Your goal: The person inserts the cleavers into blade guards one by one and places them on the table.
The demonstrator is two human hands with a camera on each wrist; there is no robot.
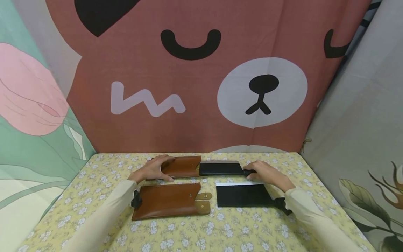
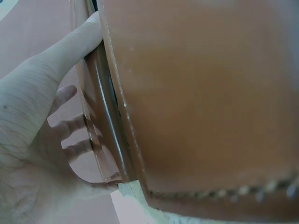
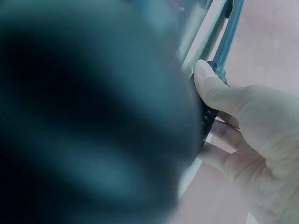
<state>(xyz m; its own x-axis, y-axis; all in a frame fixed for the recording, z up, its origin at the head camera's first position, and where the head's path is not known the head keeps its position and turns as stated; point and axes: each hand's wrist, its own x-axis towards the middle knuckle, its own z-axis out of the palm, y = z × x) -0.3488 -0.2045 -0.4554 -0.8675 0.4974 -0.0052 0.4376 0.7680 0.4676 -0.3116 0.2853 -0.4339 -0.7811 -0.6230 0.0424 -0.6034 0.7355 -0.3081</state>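
Across the far brown leather sheath [image 1: 184,166] lies my left hand [image 1: 157,168], its thumb at the near edge and its fingers over the far side. In the left wrist view that hand [image 2: 28,116] spans the sheath [image 2: 105,102]. My right hand [image 1: 266,172] grips the black handle [image 3: 208,116] of the far cleaver [image 1: 220,168]. The black blade lies level with the sheath, its end at the sheath's mouth; whether the tip is inside I cannot tell. My right fingers [image 3: 224,135] wrap the handle, thumb on top.
Nearer me lie a second brown sheath [image 1: 167,199] with two snap straps [image 1: 203,206] and a second black cleaver [image 1: 244,196], under my forearms. A flowered cloth [image 1: 176,238] covers the table. A bear-print curtain [image 1: 195,129] hangs behind. A dark blur [image 3: 93,116] fills much of the right wrist view.
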